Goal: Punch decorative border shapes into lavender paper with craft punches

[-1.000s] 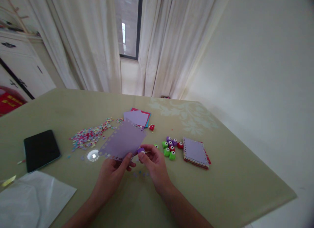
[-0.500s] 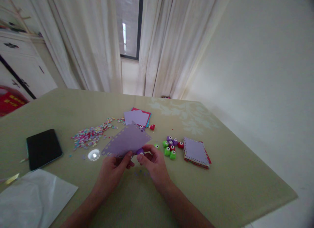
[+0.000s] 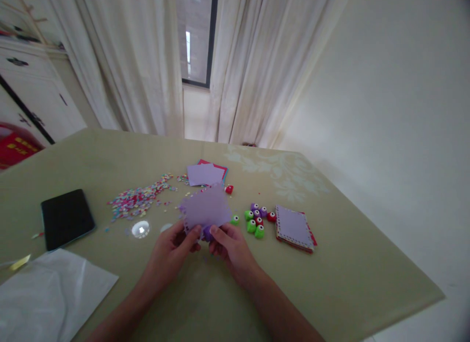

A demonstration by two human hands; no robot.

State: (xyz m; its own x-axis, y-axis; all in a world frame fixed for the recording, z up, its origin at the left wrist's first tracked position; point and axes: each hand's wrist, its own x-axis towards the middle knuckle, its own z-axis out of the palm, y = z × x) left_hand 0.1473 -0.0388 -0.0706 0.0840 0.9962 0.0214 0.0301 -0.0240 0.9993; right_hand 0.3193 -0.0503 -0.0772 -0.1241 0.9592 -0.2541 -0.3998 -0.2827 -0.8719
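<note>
My left hand (image 3: pixel 179 244) pinches the lower edge of a purple paper sheet (image 3: pixel 207 207), whose left edge has a row of punched holes. Between both hands, at the sheet's bottom edge, sits a small purple craft punch (image 3: pixel 207 232). My right hand (image 3: pixel 231 246) is closed on this punch, thumb on top. How far the paper reaches into the punch is hidden by my fingers. Right of my hands stands a cluster of green, red and purple punches (image 3: pixel 257 219) with eye shapes. Nearby is a lone green punch (image 3: pixel 235 219).
A stack of hole-edged paper sheets (image 3: pixel 293 227) lies right; loose paper sheets (image 3: pixel 205 174) and a red punch (image 3: pixel 229 189) lie behind. Left are paper confetti (image 3: pixel 137 200), a clear dome-like piece (image 3: pixel 140 229), a black tablet (image 3: pixel 68 218) and a white plastic bag (image 3: pixel 55 293).
The purple sheet has turned in my hands, its punched edge now facing left and its far corner swung right. The purple punch has shifted slightly left, closer to my left fingers.
</note>
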